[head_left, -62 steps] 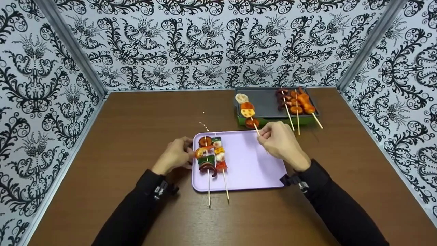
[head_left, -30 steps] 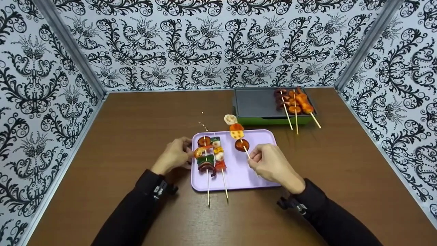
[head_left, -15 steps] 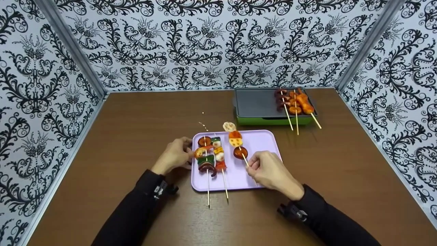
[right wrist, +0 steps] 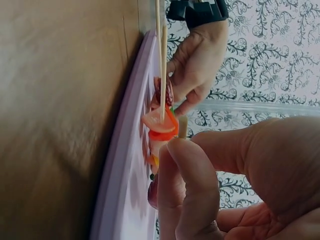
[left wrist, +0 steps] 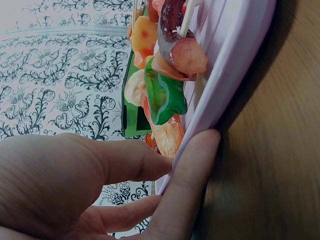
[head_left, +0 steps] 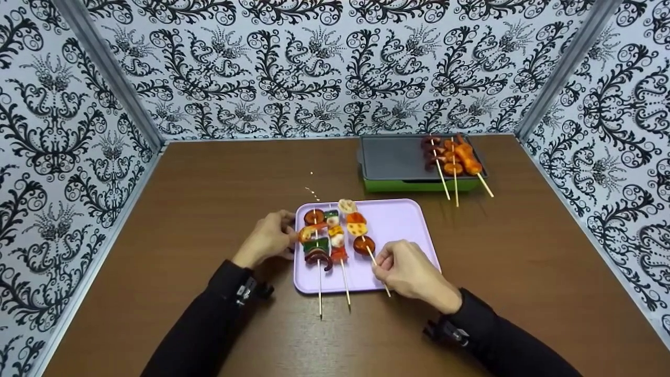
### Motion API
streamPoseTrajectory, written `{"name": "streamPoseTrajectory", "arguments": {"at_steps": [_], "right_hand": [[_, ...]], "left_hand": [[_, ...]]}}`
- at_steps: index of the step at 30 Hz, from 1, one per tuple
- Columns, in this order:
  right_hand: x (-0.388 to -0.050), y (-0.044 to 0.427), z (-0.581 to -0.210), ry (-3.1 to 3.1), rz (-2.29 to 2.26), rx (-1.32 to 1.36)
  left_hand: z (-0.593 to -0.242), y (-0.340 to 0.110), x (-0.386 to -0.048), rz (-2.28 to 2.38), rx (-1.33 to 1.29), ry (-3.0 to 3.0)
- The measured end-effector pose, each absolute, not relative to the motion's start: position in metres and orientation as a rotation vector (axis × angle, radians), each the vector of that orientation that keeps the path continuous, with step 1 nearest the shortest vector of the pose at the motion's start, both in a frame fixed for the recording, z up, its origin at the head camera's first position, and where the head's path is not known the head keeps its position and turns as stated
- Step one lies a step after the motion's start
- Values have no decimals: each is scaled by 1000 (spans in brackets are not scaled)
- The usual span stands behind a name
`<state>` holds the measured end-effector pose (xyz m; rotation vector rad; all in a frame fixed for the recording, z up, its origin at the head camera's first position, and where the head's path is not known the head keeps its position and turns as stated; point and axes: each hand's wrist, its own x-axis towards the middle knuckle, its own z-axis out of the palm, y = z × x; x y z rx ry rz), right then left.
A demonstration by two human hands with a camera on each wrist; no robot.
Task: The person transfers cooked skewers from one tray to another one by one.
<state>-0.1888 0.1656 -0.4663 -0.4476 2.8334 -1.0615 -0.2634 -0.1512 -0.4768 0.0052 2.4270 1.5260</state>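
My right hand (head_left: 411, 269) pinches the bare stick of a food skewer (head_left: 357, 229) between thumb and fingertips. This skewer, with a pale slice, orange and yellow pieces and a brown round, lies over the middle of the lilac tray (head_left: 400, 214); whether it touches the tray I cannot tell. In the right wrist view the pinched stick (right wrist: 183, 127) shows just above the fingertips. At the tray's left side my left hand (head_left: 268, 238) grips the rim, thumb on top and a finger outside. Two other skewers, one with shrimp (head_left: 312, 231) and one with a red piece (head_left: 339, 254), lie beside it.
A small green grill (head_left: 392, 162) with a dark plate stands at the back right. On its right end rest several skewers (head_left: 454, 157), sticks pointing forward. The brown table (head_left: 235, 178) is bounded by patterned walls (head_left: 314, 68).
The right hand has taken its skewer from the grill's left end, forward and left, and lowered it to the tray beside the other two. The left hand stays at the tray's rim.
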Motion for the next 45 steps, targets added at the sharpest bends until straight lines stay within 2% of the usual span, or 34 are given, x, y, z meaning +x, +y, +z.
{"name": "streamPoseTrajectory", "arguments": {"at_steps": [18, 45], "right_hand": [[-177, 154, -472, 2665, -1187, -448], [-182, 157, -473, 2500, -1299, -477]], "left_hand": [[-477, -151, -263, 1546, 5, 2409], [-479, -151, -263, 1556, 27, 2405]]}}
